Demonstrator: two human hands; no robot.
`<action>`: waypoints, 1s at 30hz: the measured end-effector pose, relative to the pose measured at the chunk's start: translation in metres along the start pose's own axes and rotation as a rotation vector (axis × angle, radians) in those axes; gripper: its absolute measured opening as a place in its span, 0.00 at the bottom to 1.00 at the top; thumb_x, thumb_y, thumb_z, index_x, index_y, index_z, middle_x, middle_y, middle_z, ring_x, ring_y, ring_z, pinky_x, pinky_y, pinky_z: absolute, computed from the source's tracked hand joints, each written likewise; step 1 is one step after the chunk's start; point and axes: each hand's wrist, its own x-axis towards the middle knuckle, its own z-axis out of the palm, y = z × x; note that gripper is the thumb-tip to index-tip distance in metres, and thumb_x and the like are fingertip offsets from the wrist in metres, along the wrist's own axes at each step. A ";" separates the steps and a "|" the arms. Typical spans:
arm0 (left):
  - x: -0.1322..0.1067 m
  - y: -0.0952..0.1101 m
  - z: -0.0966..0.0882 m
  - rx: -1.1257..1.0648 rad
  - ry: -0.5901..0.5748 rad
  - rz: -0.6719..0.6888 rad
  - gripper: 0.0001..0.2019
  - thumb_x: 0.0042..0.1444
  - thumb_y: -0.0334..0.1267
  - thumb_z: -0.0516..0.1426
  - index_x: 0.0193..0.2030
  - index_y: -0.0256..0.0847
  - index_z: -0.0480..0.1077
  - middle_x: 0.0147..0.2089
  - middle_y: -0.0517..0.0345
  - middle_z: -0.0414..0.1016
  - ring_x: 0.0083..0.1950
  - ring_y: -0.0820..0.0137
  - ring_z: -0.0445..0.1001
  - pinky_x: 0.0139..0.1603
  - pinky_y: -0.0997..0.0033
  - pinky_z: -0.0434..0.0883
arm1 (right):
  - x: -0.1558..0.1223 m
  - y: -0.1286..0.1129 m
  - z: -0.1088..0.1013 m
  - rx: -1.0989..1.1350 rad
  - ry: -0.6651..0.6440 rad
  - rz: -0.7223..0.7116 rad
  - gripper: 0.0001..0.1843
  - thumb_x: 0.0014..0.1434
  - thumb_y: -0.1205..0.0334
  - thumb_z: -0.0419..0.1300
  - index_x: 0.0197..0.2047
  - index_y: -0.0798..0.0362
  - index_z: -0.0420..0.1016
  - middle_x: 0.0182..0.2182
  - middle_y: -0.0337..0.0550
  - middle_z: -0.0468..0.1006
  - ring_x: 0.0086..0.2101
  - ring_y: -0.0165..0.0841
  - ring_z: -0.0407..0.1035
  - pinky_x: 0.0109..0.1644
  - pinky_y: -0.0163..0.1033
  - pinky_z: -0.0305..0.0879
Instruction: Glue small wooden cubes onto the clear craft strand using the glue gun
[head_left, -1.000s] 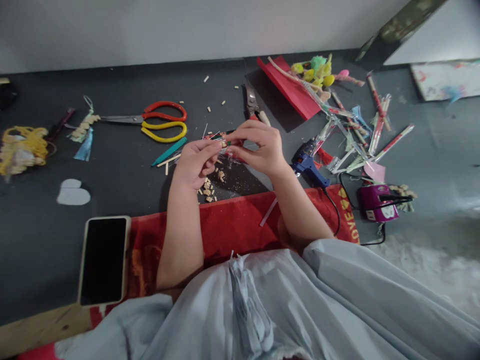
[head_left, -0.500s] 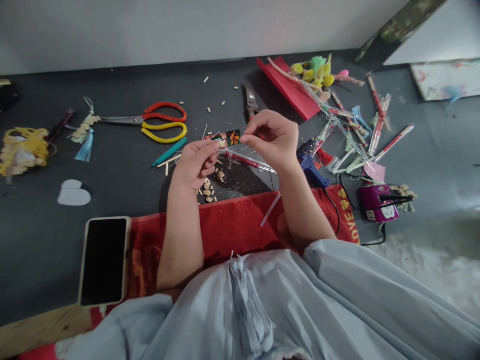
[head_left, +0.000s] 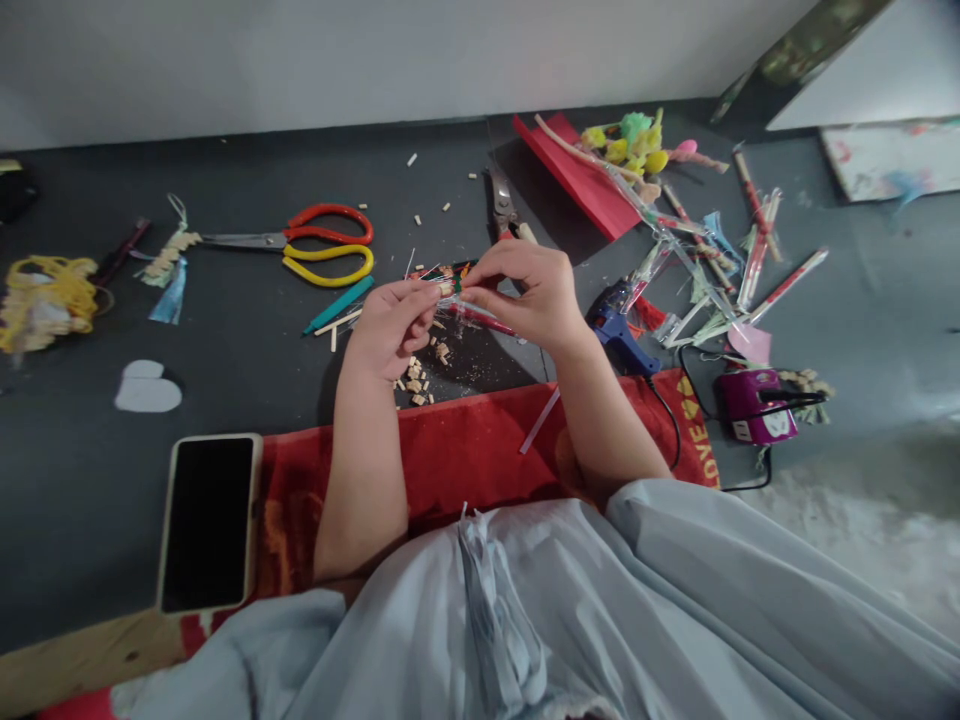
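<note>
My left hand (head_left: 394, 325) is closed in a pinch on a small pale wooden-looking piece (head_left: 446, 288). Close beside it, my right hand (head_left: 529, 295) is pinched too, its fingertips almost meeting the left ones; whatever they grip is too small to make out. Behind the fingers lies a dark, flower-patterned strip (head_left: 442, 271), partly hidden. Thin clear strands stick out around the left fingertips. Under the hands, small cut wooden bits (head_left: 415, 380) lie in a loose pile, and a red stick in clear wrap (head_left: 484, 319) shows below the right hand.
Red-and-yellow scissors (head_left: 330, 245), a teal pen (head_left: 341, 305) and pliers (head_left: 502, 200) surround the hands. A blue glue gun (head_left: 626, 340) and purple power socket (head_left: 757, 405) are at right. A phone (head_left: 210, 522) rests left of a red towel (head_left: 465, 440); wrapped sticks (head_left: 761, 245) lie far right.
My right hand has moved left and slightly down, bringing its pinched fingertips close to my left ones. It now covers part of the patterned strip. My left hand stays in place.
</note>
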 end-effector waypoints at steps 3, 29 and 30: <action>0.000 0.000 0.001 0.011 0.024 0.002 0.06 0.44 0.33 0.62 0.24 0.36 0.68 0.17 0.69 0.59 0.15 0.87 0.52 0.12 0.86 0.44 | 0.000 -0.001 0.000 -0.050 -0.022 0.007 0.11 0.58 0.54 0.59 0.33 0.52 0.76 0.28 0.39 0.76 0.30 0.27 0.68 0.36 0.37 0.66; 0.002 -0.002 0.005 0.088 0.089 0.038 0.06 0.50 0.32 0.60 0.25 0.37 0.67 0.17 0.69 0.58 0.15 0.87 0.51 0.12 0.85 0.45 | -0.003 -0.007 0.012 -0.304 -0.069 -0.011 0.11 0.63 0.62 0.50 0.38 0.54 0.73 0.35 0.44 0.74 0.38 0.32 0.70 0.45 0.44 0.70; 0.002 -0.002 0.005 0.091 0.090 0.037 0.06 0.50 0.32 0.60 0.25 0.37 0.68 0.17 0.69 0.58 0.15 0.87 0.51 0.12 0.85 0.45 | -0.003 -0.006 0.012 -0.303 -0.066 -0.018 0.11 0.63 0.62 0.50 0.38 0.54 0.73 0.35 0.44 0.74 0.38 0.32 0.70 0.45 0.44 0.70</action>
